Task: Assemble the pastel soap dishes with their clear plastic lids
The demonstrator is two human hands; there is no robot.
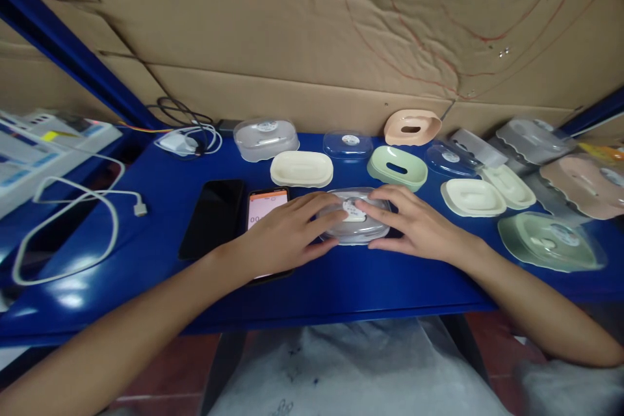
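Clear-lidded soap box: centre of blue table, twd near edge, both hands on it.
L hand & R hand: fingers extended, lying flat on lid from either side, not clenched; R thumb at near rim. Lit phone partly under L hand, dark phone just left of it. Cream soap dish & green soap dish just beyond.

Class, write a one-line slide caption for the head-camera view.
On a blue table, the left hand and right hand rest on a clear lid, soap dishes behind, two phones beside.
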